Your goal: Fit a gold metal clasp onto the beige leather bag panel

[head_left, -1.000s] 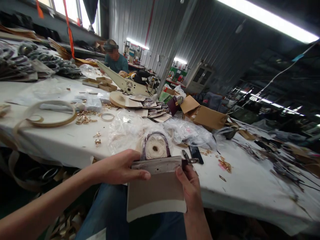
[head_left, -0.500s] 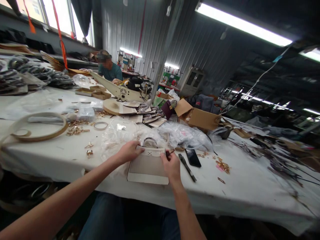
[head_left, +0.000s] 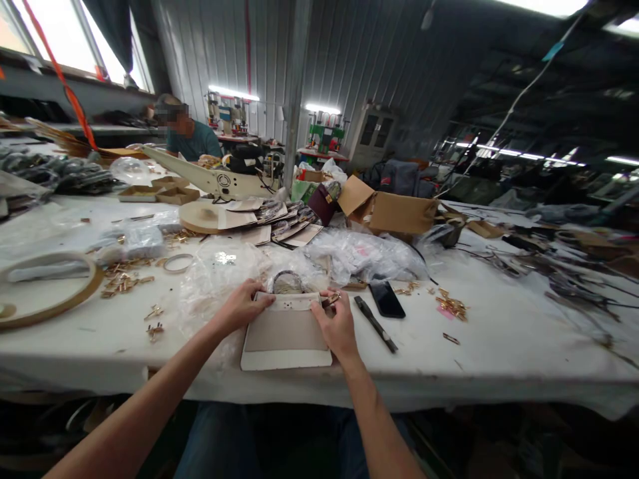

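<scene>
A flat grey and white bag panel (head_left: 288,332) lies before me near the table's front edge, small dark holes showing along its pale top strip. My left hand (head_left: 244,307) pinches this strip at the upper left corner. At the upper right corner, the thumb of my right hand (head_left: 338,326) presses on the panel. Between that hand's fingers sits a small gold metal fitting (head_left: 330,301), partly hidden. Just beyond the top edge a dark curved handle (head_left: 288,281) rests against clear plastic.
Right of my hands lie a dark metal bar (head_left: 375,324), a phone (head_left: 387,299) and gold fittings (head_left: 452,305). Plastic bags (head_left: 359,256), stacked panels (head_left: 244,218) and a cardboard box (head_left: 402,213) stand behind. Tape rolls (head_left: 92,286) lie left. A co-worker (head_left: 194,138) sits across the table.
My view has swung to the right, so the scene sits further left. Both hands stay on the panel's top corners; the gold fitting now points more toward the panel's edge.
</scene>
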A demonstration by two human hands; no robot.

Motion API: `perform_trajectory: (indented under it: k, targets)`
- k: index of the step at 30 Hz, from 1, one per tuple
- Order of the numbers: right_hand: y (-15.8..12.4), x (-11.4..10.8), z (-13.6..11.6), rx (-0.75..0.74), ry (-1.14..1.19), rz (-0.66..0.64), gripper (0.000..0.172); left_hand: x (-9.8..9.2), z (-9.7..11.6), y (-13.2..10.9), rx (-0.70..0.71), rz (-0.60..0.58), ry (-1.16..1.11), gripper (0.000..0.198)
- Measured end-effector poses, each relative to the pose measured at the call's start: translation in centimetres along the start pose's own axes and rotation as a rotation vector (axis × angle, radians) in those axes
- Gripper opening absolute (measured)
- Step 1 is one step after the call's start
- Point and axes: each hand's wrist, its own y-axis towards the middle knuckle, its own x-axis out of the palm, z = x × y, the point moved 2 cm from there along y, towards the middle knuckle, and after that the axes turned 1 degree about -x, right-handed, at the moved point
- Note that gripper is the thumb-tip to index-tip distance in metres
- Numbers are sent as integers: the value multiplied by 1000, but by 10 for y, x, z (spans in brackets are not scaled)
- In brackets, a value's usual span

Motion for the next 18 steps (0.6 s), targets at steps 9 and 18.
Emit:
perform_trajectory:
  k: [9,18]
  targets:
    - [5,-2,-2,50,68,25,35,7,-23,14,46,-56,66,65]
    - [1,-2,0,25,50,126,92,20,-43,16,-69,35,14,70]
